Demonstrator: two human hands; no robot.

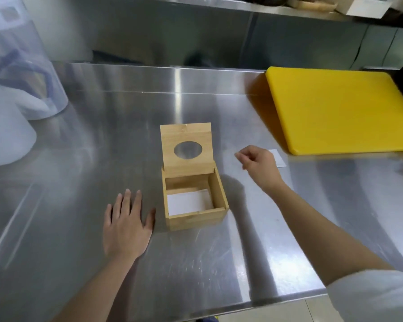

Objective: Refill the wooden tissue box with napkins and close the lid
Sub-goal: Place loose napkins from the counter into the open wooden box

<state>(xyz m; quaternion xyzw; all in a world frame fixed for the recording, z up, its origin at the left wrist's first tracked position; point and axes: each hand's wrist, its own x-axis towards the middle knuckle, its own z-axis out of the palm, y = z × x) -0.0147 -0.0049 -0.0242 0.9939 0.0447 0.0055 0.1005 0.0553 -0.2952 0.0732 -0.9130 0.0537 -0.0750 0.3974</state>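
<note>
Broad steel counter (196, 108), with plenty of bare surface on every side of the work. Near edge running along the bottom of the view, a raised back wall at the far side.

At far right, a yellow cutting board (340, 112), lying flat and well apart from the box, its near left corner just beside a small white napkin (277, 159). At far left, translucent plastic containers (21, 77), well out of the way.

In the middle, the wooden tissue box (193, 198), standing square on the counter. Hinged lid (186, 147) propped open and leaning toward the far side, oval slot facing the camera; likely left up to keep the mouth free for loading. Inside, white napkins (186, 203) lying flat on the bottom, well below the rim, so plenty of depth left to fill, by the look of it.

Left hand (126, 228) flat on the counter just left of the box, fingers spread, grasping nothing, thumb close to the box wall but apparently not touching; probably resting there, ready to steady the box. Right hand (258, 166) raised to the right of the box, fingers loosely curled, seemingly grasping nothing, covering part of the loose napkin behind it; probably reaching for it.

Clear path between napkin and open box, nothing between. Room behind the lid to swing down freely.
</note>
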